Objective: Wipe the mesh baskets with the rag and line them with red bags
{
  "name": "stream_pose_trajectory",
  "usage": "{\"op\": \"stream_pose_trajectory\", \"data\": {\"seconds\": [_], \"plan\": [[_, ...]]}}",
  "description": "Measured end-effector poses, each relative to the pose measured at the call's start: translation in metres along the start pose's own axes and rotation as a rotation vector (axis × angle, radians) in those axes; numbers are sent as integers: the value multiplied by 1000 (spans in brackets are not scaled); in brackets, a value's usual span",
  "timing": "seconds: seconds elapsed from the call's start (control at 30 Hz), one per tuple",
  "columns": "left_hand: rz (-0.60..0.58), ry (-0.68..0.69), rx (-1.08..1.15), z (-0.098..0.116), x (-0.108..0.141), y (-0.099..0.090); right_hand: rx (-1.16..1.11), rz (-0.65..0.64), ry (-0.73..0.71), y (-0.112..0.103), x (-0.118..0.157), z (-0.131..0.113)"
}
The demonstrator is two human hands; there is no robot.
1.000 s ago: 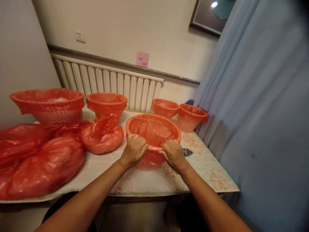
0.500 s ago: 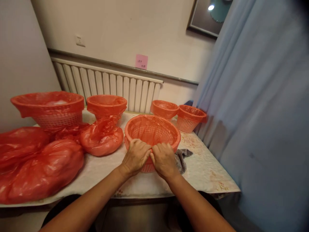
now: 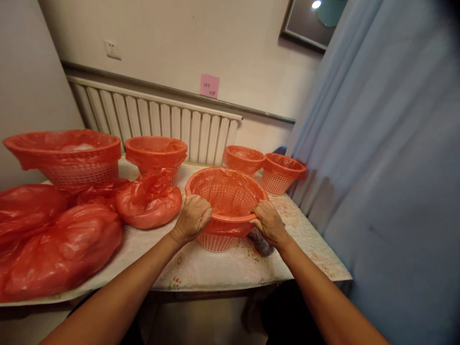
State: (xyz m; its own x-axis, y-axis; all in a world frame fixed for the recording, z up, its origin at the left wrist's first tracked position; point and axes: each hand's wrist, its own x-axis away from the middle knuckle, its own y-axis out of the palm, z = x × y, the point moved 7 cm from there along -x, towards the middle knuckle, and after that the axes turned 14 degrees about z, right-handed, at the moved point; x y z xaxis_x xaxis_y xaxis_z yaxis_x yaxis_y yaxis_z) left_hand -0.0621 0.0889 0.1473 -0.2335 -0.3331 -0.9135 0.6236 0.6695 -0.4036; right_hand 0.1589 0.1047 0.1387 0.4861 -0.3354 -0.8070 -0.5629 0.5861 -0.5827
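Note:
A red plastic basket (image 3: 217, 242) with lattice walls stands on the table in front of me. It is lined with a thin red plastic bag (image 3: 230, 191), whose edge is folded down over the outside of the rim. My left hand (image 3: 194, 218) is closed on the bag at the near left of the rim, knuckles up. At the near right, my right hand (image 3: 269, 223) pinches the bag and rim, its thumb below the edge. A dark grey cloth (image 3: 261, 242) lies partly behind the basket and my right hand.
Filled red bags (image 3: 68, 251) and a smaller tied bag (image 3: 149, 203) lie at left. Behind them stand a wide lined basket (image 3: 81, 175) and a smaller one (image 3: 154, 145). Two more baskets (image 3: 244, 155) (image 3: 278, 182) stand at the back right, beside a blue curtain (image 3: 377, 167).
My hands have moved apart along the near rim, from together at its middle to the left and right sides. The folded bag edge now shows between them.

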Motion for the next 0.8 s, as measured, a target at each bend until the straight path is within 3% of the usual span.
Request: {"op": "stream_pose_trajectory", "data": {"seconds": [0.13,0.23,0.33,0.43,0.53,0.8], "plan": [[28,-55,-17,-2,-5,-9,123,36,66,6,-6,-27],[44,-63,-29,20,-4,-10,242,38,113,14,-15,-60],[-16,0,-29,46,3,1,281,47,129,21,-26,-85],[-20,12,-105,51,7,8,263,38,90,23,-29,-93],[-8,43,-131,46,6,10,233,4,47,20,-20,-75],[7,45,-64,28,6,9,-68,77,65,4,10,27]]}}
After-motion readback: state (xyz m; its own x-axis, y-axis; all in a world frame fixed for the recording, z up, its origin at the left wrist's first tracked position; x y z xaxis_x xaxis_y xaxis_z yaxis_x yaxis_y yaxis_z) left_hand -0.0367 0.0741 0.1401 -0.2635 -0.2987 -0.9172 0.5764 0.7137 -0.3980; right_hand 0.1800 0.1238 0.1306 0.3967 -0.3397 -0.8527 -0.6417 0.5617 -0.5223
